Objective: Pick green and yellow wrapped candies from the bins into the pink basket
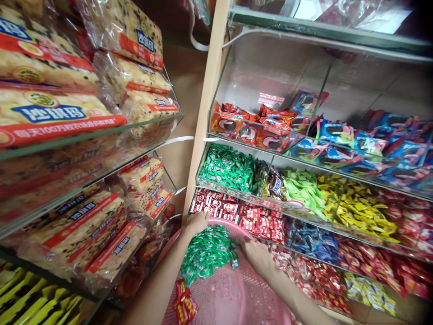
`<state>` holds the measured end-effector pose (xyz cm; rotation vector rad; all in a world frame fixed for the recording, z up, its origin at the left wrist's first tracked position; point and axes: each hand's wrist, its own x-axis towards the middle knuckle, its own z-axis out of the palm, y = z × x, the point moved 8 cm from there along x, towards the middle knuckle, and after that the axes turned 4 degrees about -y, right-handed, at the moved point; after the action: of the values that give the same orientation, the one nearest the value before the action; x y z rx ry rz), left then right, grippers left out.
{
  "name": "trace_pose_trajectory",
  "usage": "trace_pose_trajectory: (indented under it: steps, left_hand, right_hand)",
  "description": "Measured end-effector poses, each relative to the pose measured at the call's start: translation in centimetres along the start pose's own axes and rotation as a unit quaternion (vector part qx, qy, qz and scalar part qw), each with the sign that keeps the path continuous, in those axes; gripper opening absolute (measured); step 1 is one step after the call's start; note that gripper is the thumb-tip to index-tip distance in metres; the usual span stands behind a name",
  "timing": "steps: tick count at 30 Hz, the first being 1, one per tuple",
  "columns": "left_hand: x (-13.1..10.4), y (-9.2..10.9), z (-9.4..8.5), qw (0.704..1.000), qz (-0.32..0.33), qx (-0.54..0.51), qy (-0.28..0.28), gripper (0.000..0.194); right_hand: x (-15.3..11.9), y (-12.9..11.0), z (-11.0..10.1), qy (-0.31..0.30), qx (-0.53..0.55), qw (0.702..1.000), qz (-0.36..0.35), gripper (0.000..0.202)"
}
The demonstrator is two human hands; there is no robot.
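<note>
A pink perforated plastic basket (219, 293) is below me in front of the shelves. A heap of green-wrapped candies (206, 253) lies against its far side, and a few red-wrapped snacks (184, 303) lie nearer me. My left hand (196, 225) is closed on the basket's far left rim, its fingertips partly hidden. At the right rim, my right hand (253, 249) reaches over the basket. Its fingers point inward, slightly apart, beside the green heap, and nothing shows in them. Just past the basket, a shelf bin holds similar green candies (227, 168).
Packaged sachima bars (64, 113) fill glass-edged shelves close on the left. Tiered clear bins on the right hold yellow-wrapped candies (355, 205), light green packets (302, 189), blue packets (313, 239) and red packets (260, 221). A wooden upright (203, 113) separates the two shelf units.
</note>
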<state>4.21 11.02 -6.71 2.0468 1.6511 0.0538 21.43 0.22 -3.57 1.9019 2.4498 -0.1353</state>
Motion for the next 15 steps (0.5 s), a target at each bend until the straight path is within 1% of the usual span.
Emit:
trace_pose_trajectory:
  steps: [3,6,10,15]
  left_hand:
    - [0.1,0.0,0.1,1.000,0.000,0.006,-0.002,0.053]
    - [0.1,0.0,0.1,1.000,-0.010,0.011,-0.007,0.053]
    - [0.1,0.1,-0.1,1.000,-0.007,0.010,-0.004,0.053]
    - [0.2,0.1,-0.1,1.000,0.004,0.003,0.002,0.053]
  right_hand:
    - [0.9,-0.5,1.3,-0.026,-0.089,0.996,0.009,0.025]
    - [1.1,-1.2,2.2,-0.034,-0.123,0.992,0.001,0.026]
    - [0.5,-1.0,2.4,-0.048,-0.124,0.991,0.013,0.029]
    - [0.0,-0.8,2.1,-0.036,-0.096,0.995,0.002,0.027]
